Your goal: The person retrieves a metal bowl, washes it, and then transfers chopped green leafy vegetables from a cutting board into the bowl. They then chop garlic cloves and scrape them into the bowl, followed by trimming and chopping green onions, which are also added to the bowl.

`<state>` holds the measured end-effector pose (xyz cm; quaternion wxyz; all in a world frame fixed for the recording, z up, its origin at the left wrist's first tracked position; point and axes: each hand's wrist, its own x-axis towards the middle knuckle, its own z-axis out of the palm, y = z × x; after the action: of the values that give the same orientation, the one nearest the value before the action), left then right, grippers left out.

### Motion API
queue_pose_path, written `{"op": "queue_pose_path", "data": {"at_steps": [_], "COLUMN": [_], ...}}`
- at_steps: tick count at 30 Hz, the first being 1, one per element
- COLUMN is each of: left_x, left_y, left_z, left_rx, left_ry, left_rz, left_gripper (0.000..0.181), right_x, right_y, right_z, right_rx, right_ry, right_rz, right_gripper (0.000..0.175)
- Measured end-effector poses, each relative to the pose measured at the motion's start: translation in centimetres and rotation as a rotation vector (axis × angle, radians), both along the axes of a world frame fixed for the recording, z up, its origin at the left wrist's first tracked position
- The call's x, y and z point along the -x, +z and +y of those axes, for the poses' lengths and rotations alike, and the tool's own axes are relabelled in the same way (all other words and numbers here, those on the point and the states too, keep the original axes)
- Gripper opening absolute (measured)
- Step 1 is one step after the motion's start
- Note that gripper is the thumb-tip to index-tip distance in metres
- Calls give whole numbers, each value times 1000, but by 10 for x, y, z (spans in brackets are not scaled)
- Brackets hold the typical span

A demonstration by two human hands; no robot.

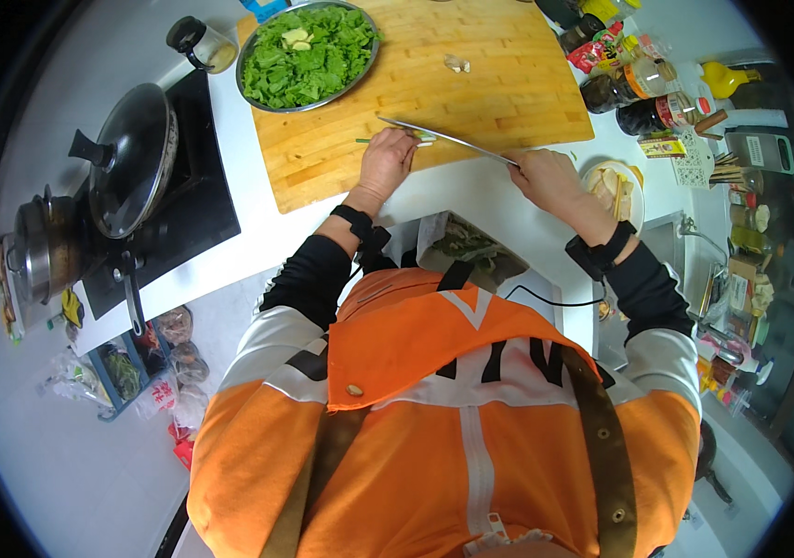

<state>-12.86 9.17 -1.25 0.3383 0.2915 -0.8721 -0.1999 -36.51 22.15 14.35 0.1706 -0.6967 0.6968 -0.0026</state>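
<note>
My right hand (549,180) grips the handle of a kitchen knife (449,139), whose blade slants up and left over the wooden cutting board (508,104). Close to the blade, my left hand (388,159) presses down on some scallion (426,139), its fingers bent. A green end of the scallion sticks out to the left of that hand; the rest is partly hidden under the fingers and blade. Garlic cloves (458,64) lie farther back on the board. At the board's back left, a metal bowl (285,108) holds torn lettuce (313,66) topped with pale slices (297,38).
On the left, a lidded pan (133,164) and a steel pot (45,247) stand at the black cooktop (191,181). A glass jar (212,52) is behind it. Several sauce bottles (630,82) line the right side, near a plate of sliced food (613,192). Below the counter edge sits a bin (470,244).
</note>
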Motion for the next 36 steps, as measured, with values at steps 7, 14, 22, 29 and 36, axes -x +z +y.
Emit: {"op": "queue_pose_path", "data": {"at_steps": [7,14,22,29,36], "left_x": [2,2,1,0,-3], "left_y": [-3,-1,-4,-7,3], "left_z": [-3,0,-1,3,2], "left_rx": [14,-9,-12,-34,-28], "left_ry": [-16,12,5,34,1], "left_rz": [50,57,57,80,134], "left_gripper": [1,3,2,6,11], "right_x": [-7,7,-12,-5,-21], "right_y": [-37,-33,-41,-31,-45], "right_z": [-18,-11,-24,-20,-22], "right_rx": [-143,-67,-74,-133,-17], "right_ry": [-36,-42,-57,-31,-90], "right_rz": [44,9,0,-3,-21], "right_gripper": [22,22,23,25,24]}}
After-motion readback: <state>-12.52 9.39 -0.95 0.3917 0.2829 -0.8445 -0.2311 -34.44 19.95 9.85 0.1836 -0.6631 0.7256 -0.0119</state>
